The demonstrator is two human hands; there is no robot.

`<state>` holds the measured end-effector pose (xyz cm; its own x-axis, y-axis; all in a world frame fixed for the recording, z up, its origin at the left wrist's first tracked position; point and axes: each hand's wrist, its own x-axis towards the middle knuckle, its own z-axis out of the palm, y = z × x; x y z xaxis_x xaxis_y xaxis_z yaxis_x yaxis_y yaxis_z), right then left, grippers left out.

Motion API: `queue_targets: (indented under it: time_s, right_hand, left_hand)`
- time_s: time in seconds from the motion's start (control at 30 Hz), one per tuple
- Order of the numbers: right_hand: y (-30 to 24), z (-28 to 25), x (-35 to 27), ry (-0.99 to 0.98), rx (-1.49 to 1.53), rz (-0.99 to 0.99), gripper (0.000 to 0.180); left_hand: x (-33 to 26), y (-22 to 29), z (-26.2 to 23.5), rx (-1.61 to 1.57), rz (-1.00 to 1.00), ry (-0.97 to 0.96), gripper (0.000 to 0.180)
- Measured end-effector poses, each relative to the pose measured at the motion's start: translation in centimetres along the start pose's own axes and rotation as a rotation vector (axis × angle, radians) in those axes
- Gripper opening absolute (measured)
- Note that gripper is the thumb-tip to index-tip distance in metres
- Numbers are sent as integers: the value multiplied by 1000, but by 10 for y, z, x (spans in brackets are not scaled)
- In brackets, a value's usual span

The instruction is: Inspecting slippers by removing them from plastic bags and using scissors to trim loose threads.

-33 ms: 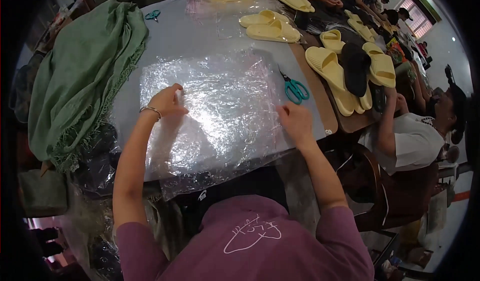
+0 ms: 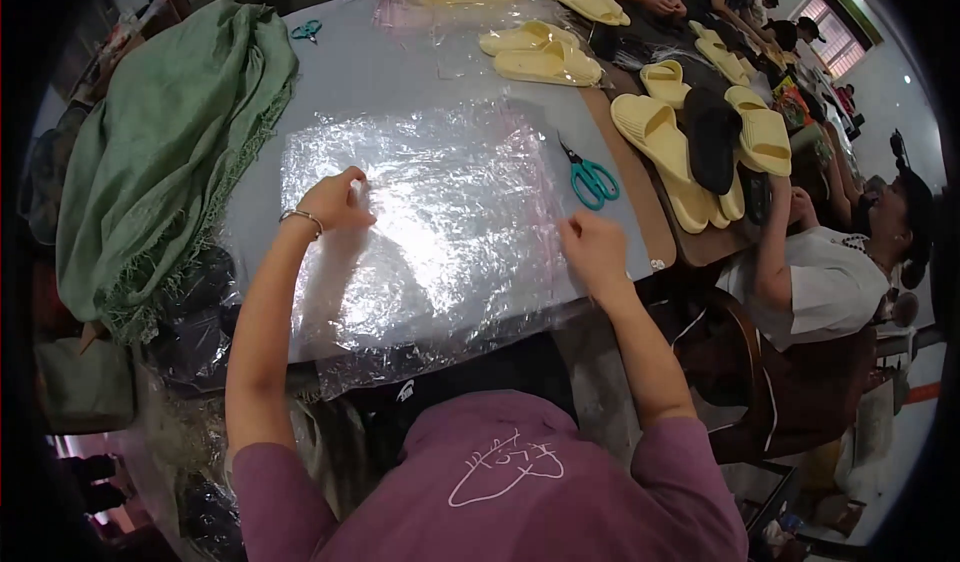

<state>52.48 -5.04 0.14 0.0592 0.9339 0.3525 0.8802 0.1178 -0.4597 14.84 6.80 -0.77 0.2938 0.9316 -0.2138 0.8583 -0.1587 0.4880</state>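
From my distant seat I look down on the near part of the grey table, where the clear plastic film lies wrinkled, its lower border hanging over the near edge. The left hand is over the left part of the film, half open, with thumb and fingers apart; whether it has hold of any plastic, I cannot tell. The right hand is at the film's right border, its fingers curled inward, but how tightly, and whether a fold is between them, I cannot tell either. To handle this well, I would make both pulls light and equal, because such thin film seems easy to crease and to slide over the edge; the glare also hides the layers, so I would check them by touch. Toward the right edge, just beyond the right hand, lie teal scissors, whose points I would avoid. A green fringed cloth covers the left edge, and small teal snips lie near the far left corner. Yellow slippers are by the far right corner. Beyond, to the right, a person in a white top sits, and a bright window is in the distant wall.
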Motion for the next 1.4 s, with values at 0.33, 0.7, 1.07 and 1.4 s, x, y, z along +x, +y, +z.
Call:
queue_targets:
  time_s: [0.33, 0.7, 1.07, 1.4]
  right_hand:
    - [-93, 20, -58, -469, 0, -655, 78]
    - [-102, 68, -27, -504, -134, -795, 62]
    - [-133, 81, 6, -467, 1, -873, 57]
    - [-151, 96, -6, -452, 61, -873, 51]
  left_hand:
    - [33, -11, -21, 107, 201, 131, 19]
    - [-126, 0, 9, 342, 193, 405, 62]
    - [-296, -121, 8, 100, -648, 1161, 52]
    - [-214, -117, -24, 63, -891, 973, 65]
